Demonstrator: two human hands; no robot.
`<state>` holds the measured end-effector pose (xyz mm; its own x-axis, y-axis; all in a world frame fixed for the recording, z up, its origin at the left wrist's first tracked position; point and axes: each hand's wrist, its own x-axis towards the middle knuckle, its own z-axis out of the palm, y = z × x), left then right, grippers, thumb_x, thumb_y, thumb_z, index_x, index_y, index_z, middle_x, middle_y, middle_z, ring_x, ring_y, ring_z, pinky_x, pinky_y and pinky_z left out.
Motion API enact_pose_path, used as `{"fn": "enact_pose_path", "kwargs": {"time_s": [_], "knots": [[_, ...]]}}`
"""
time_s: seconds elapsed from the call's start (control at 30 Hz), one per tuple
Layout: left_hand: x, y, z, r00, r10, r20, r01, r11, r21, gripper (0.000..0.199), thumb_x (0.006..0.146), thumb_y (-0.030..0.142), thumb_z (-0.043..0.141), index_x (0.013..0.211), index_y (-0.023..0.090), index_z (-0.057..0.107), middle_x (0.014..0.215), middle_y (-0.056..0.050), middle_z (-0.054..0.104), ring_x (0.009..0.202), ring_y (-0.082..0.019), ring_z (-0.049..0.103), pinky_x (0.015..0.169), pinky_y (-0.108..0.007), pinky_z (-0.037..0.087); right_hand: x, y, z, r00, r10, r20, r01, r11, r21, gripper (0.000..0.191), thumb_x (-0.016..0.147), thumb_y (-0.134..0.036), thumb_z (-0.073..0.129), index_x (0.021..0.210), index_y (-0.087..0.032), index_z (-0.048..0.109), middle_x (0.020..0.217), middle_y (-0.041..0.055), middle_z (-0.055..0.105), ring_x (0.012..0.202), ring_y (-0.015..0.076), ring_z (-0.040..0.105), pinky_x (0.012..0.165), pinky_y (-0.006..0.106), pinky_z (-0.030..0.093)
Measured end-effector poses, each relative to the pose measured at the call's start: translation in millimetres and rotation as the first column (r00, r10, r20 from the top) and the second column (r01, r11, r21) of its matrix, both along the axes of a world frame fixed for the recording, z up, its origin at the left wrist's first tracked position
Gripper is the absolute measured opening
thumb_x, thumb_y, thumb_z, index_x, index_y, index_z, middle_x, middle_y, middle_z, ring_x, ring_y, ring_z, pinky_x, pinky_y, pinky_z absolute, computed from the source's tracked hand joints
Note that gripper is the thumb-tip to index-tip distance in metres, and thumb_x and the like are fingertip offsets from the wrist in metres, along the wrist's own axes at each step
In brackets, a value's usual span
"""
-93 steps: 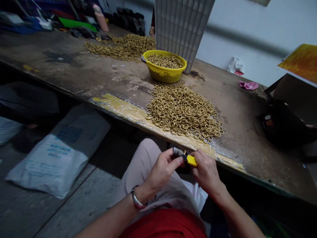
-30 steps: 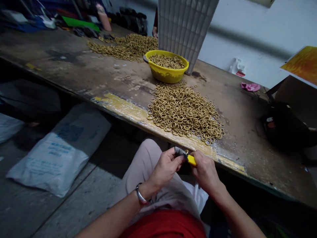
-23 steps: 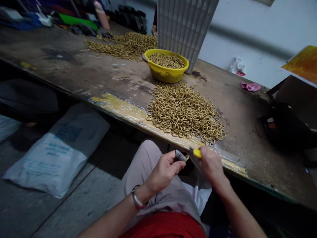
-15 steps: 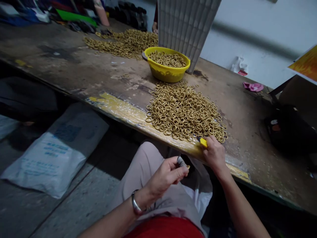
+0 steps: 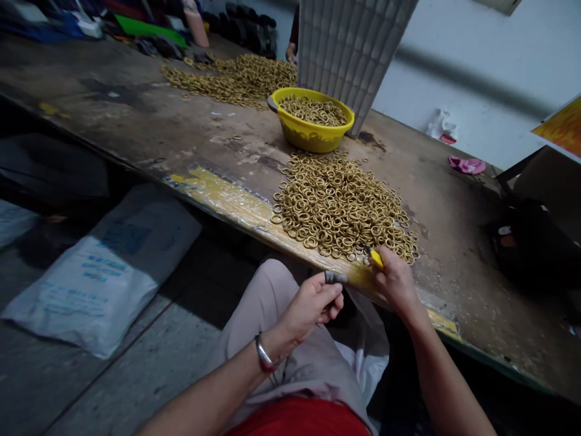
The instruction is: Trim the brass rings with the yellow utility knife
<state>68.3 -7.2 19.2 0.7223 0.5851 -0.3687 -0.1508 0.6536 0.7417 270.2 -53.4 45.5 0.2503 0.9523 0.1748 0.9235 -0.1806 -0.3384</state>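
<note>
My left hand [image 5: 313, 304] hovers over my lap near the table's front edge, thumb and fingers closed together. Grey tape [image 5: 334, 277] wraps one of its fingertips. Whatever those fingers hold is hidden. My right hand [image 5: 397, 280] is closed around a yellow-handled utility knife [image 5: 376, 258], whose dark tip points at the near edge of a pile of brass-coloured rings [image 5: 340, 203]. The pile spreads over the table just beyond both hands.
Behind the pile, a yellow basin [image 5: 313, 139] holds more rings. Another ring heap [image 5: 245, 79] lies farther left, near a person's hand [image 5: 291, 54]. A grey ribbed panel [image 5: 349, 54] stands behind the basin. White sacks [image 5: 91, 303] lie on the floor; a black bag [image 5: 521, 242] is at right.
My left hand has risen slightly toward the table edge. The ring that showed at its fingertips no longer shows there. My right hand keeps the knife at the pile's edge.
</note>
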Motion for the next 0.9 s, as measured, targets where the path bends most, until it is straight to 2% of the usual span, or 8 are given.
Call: {"fn": "enact_pose_path", "kwargs": {"time_s": [0.07, 0.13, 0.23, 0.33, 0.43, 0.6, 0.73, 0.9], "knots": [[0.9, -0.4, 3.5, 1.0, 0.023, -0.003, -0.023, 0.999, 0.04, 0.043, 0.071, 0.048, 0.076, 0.087, 0.017, 0.052, 0.067, 0.001, 0.064, 0.042, -0.004, 0.045, 0.036, -0.013, 0.018, -10.8, -8.6, 7.3, 0.965, 0.125, -0.23, -0.109, 0.991, 0.081, 0.013, 0.091, -0.021, 0.049, 0.09, -0.019, 0.062, 0.082, 0.0039, 0.065, 0.076, 0.0173, 0.059, 0.069, 0.027, 0.041], [-0.1, -1.7, 7.3, 1.0, 0.016, 0.014, -0.017, 0.999, 0.051, 0.044, 0.072, 0.048, 0.076, 0.091, 0.016, 0.054, 0.07, -0.001, 0.066, 0.042, -0.004, 0.045, 0.035, -0.013, 0.018, -23.7, -16.5, 13.3, 0.895, 0.208, -0.396, -0.16, 0.976, 0.15, 0.014, 0.092, -0.027, 0.052, 0.088, -0.02, 0.063, 0.083, 0.0029, 0.066, 0.076, 0.0162, 0.06, 0.069, 0.026, 0.043], [-4.0, -5.1, 11.9, 0.998, -0.016, 0.061, 0.014, 0.999, 0.044, 0.042, 0.072, 0.046, 0.077, 0.089, 0.014, 0.057, 0.071, -0.002, 0.067, 0.042, -0.003, 0.046, 0.035, -0.013, 0.018, -40.8, -25.3, 16.7, 0.806, 0.251, -0.536, -0.155, 0.963, 0.219, 0.01, 0.09, -0.028, 0.058, 0.089, -0.021, 0.065, 0.083, 0.0016, 0.066, 0.075, 0.0153, 0.061, 0.069, 0.025, 0.045], [-9.3, -9.5, 16.4, 0.995, -0.036, 0.089, 0.034, 0.999, 0.031, 0.04, 0.072, 0.044, 0.079, 0.085, 0.013, 0.059, 0.073, -0.003, 0.067, 0.046, -0.004, 0.047, 0.036, -0.014, 0.021, -51.0, -31.7, 17.2, 0.757, 0.271, -0.595, -0.135, 0.955, 0.263, 0.006, 0.089, -0.027, 0.062, 0.088, -0.021, 0.065, 0.083, 0.0012, 0.066, 0.075, 0.0155, 0.062, 0.069, 0.025, 0.047], [-14.4, -13.9, 21.6, 0.996, -0.028, 0.087, 0.025, 0.999, 0.031, 0.039, 0.068, 0.042, 0.082, 0.081, 0.012, 0.061, 0.075, -0.003, 0.066, 0.049, -0.004, 0.048, 0.037, -0.014, 0.023, -55.2, -39.6, 18.8, 0.792, 0.276, -0.544, -0.125, 0.946, 0.298, 0.007, 0.09, -0.027, 0.06, 0.089, -0.022, 0.064, 0.085, 0.0023, 0.066, 0.078, 0.0166, 0.062, 0.072, 0.027, 0.047], [-16.7, -20.3, 24.3, 0.998, 0.051, 0.045, -0.056, 0.992, 0.113, 0.039, 0.066, 0.043, 0.082, 0.077, 0.012, 0.061, 0.065, 0.001, 0.058, 0.048, -0.004, 0.041, 0.04, -0.016, 0.023, -58.7, -55.6, 18.1, 0.95, 0.226, -0.216, -0.186, 0.964, 0.19, 0.014, 0.088, -0.012, 0.05, 0.091, -0.021, 0.061, 0.082, 0.0039, 0.064, 0.074, 0.0167, 0.059, 0.067, 0.026, 0.043], [-14.8, -21.8, 22.1, 0.998, 0.062, 0.02, -0.065, 0.97, 0.235, 0.037, 0.071, 0.046, 0.076, 0.076, 0.013, 0.058, 0.055, 0.006, 0.047, 0.046, -0.005, 0.034, 0.043, -0.017, 0.025, -62.7, -60.8, 14.4, 0.98, 0.195, -0.04, -0.191, 0.978, 0.085, 0.023, 0.079, -0.004, 0.049, 0.09, -0.019, 0.061, 0.079, 0.0038, 0.062, 0.071, 0.0166, 0.058, 0.064, 0.025, 0.039], [-15.4, -18.6, 21.7, 0.993, 0.076, -0.085, -0.034, 0.909, 0.415, 0.029, 0.077, 0.04, 0.067, 0.072, 0.013, 0.058, 0.053, 0.005, 0.044, 0.048, -0.007, 0.035, 0.044, -0.02, 0.027, -62.5, -58.2, 10.4, 0.985, 0.169, 0.018, -0.169, 0.986, 0.005, 0.02, 0.079, -0.004, 0.054, 0.09, -0.019, 0.061, 0.08, 0.0029, 0.063, 0.07, 0.0172, 0.059, 0.063, 0.026, 0.038]]}}
